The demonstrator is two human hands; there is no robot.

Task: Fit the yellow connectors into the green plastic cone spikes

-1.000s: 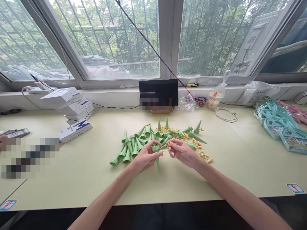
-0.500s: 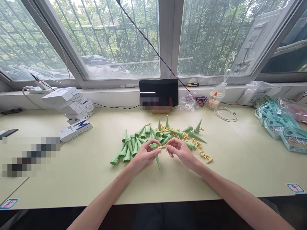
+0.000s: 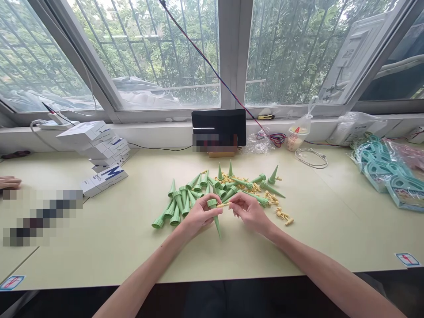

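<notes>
Yellow stem [image 3: 224, 204] now spans the space between both hands near the frame's centre, where a second ago a gap showed. The left hand [image 3: 201, 213] grips a green spike [image 3: 217, 224], point downward; the right hand [image 3: 250, 211] pinches the stem's outer end. Another person's hand [image 3: 9, 182] has appeared at the left edge since half a second ago. The pale table [image 3: 109, 247] runs below barred windows [image 3: 165, 53]. Loose green spikes [image 3: 179, 198] lie behind the hands, partly hidden by them; white boxes [image 3: 99, 141] stand left, teal packs [image 3: 380, 170] right.
</notes>
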